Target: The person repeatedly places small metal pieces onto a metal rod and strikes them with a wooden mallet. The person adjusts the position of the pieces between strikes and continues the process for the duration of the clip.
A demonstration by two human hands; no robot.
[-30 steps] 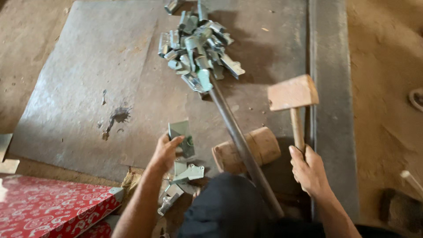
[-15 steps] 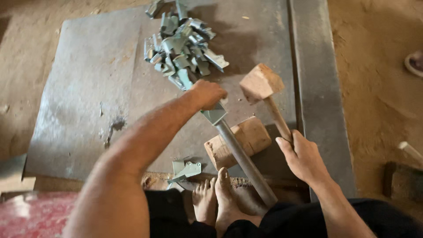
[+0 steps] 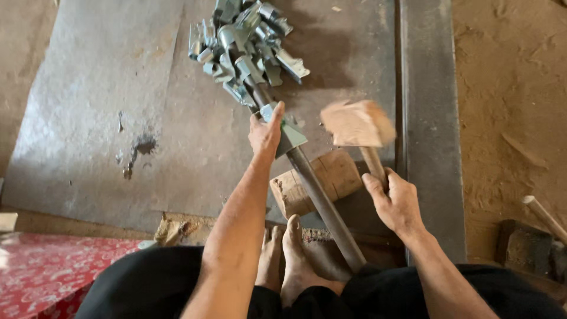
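My left hand (image 3: 266, 133) reaches forward and holds a small bent sheet-metal piece (image 3: 287, 131) on a long steel rod (image 3: 319, 198). The rod slopes from my lap up to a pile of finished metal pieces (image 3: 245, 44) and rests across a wooden block (image 3: 339, 171). My right hand (image 3: 397, 201) grips the handle of a wooden mallet (image 3: 357, 123), whose head is blurred just right of the metal piece. My bare feet (image 3: 289, 260) lie under the rod.
A large grey metal sheet (image 3: 106, 106) covers the ground ahead, with a dark steel bar (image 3: 428, 118) along its right side. Sandy earth lies at the right, with a stick (image 3: 543, 215) and a dark block (image 3: 525, 248). A red patterned cloth (image 3: 41, 272) is at the lower left.
My left hand went from the loose pieces near my feet up to the rod with one piece. The mallet head has come nearer to that piece.
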